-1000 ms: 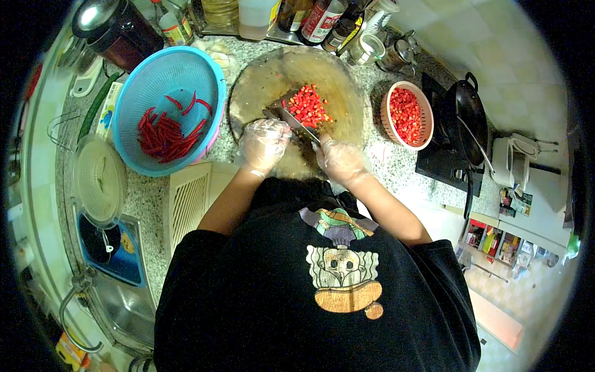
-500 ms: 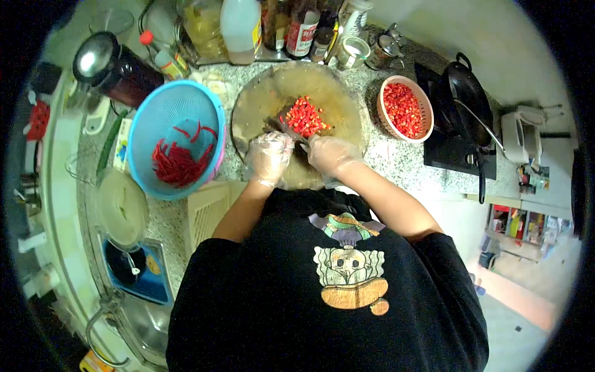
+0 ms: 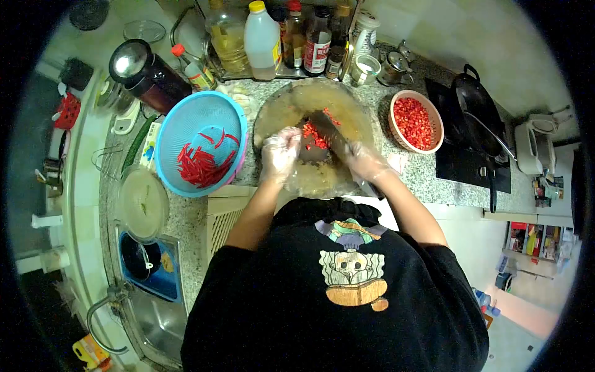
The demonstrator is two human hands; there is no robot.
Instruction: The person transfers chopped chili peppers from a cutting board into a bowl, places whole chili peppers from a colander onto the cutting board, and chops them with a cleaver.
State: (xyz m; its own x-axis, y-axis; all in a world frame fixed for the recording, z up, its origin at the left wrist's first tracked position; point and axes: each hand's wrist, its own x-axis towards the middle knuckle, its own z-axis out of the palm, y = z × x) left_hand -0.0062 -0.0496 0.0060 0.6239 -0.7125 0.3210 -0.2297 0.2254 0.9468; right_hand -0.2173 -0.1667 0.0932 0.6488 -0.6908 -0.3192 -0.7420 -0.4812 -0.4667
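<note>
A round chopping board [image 3: 285, 102] lies on the counter with chopped red chillies [image 3: 315, 134] near its middle. My right hand [image 3: 367, 162], in a clear glove, is closed round the handle end of a dark cleaver [image 3: 335, 137], whose blade is blurred beside the pieces. My left hand [image 3: 282, 152], also gloved, is over the board's left part with fingers curled together; what they hold, if anything, is too small to tell. Whole red chillies [image 3: 201, 166] lie in the blue basket [image 3: 180, 118] on the left. Chopped chillies fill the pink basket [image 3: 438, 127] on the right.
Bottles [image 3: 263, 43] and jars stand along the back. A black wok [image 3: 477, 102] with a ladle rests on the stove [image 3: 474, 177] at the right. The sink [image 3: 155, 322], a round lid [image 3: 144, 201] and a cucumber [image 3: 137, 146] are at the left.
The cleaver has moved right and turned. The chilli pile has become smaller and more spread out. My hands have moved farther apart, and the camera view has shifted.
</note>
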